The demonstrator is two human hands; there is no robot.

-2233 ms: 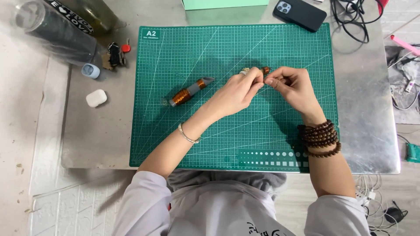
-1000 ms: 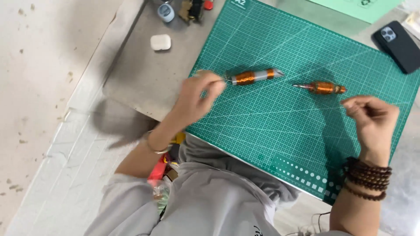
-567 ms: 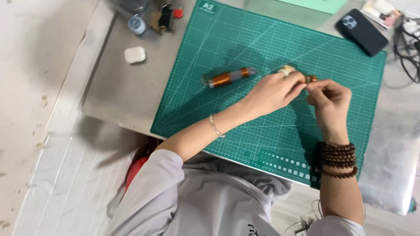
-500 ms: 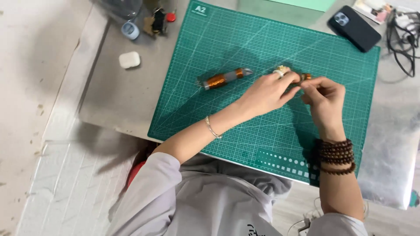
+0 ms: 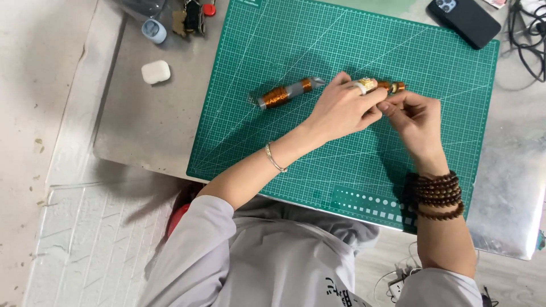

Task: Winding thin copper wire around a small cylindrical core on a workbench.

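A small copper-wound spool (image 5: 392, 87) sits between both hands above the green cutting mat (image 5: 284, 40). The left hand (image 5: 341, 108) and the right hand (image 5: 415, 116) pinch it with closed fingertips. A second copper-wound tube (image 5: 284, 94) lies just beside, on the mat on the counter (image 5: 153, 125).

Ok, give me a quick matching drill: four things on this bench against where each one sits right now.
Things:
1. copper-wound grey spool
2. black smartphone
3. white earbud case
4. small copper-wound piece

Places:
A. bare metal table, left of mat
B. between both hands' fingertips
C. lying free on green mat
D. mat's top right corner

Pairs: 1-C, 2-D, 3-A, 4-B
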